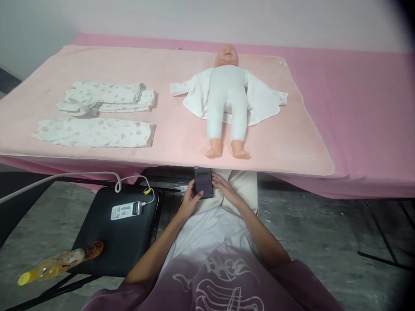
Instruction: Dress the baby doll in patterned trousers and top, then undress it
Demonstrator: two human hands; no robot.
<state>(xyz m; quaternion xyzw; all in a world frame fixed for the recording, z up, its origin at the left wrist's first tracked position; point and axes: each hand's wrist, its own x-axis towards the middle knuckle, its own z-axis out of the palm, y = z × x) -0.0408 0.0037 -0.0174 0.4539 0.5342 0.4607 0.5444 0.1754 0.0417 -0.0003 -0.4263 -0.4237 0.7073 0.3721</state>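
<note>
Pointing lengthwise toward the desk (pixel 356 125), the phone (pixel 204 185) sat by its near edge, gripped in the closer left hand (pixel 189 203). The right hand (pixel 227 190) was loosely half-open beside it, couldn't tell if touching.

On the left, a black seat (pixel 119 239) holds a white device (pixel 126 211) plugged into a white cable (pixel 81 174) — and a yellow-capped bottle (pixel 61 263). Thin black metal legs (pixel 380 232) show at right — over gray flooring (pixel 292 235).
</note>
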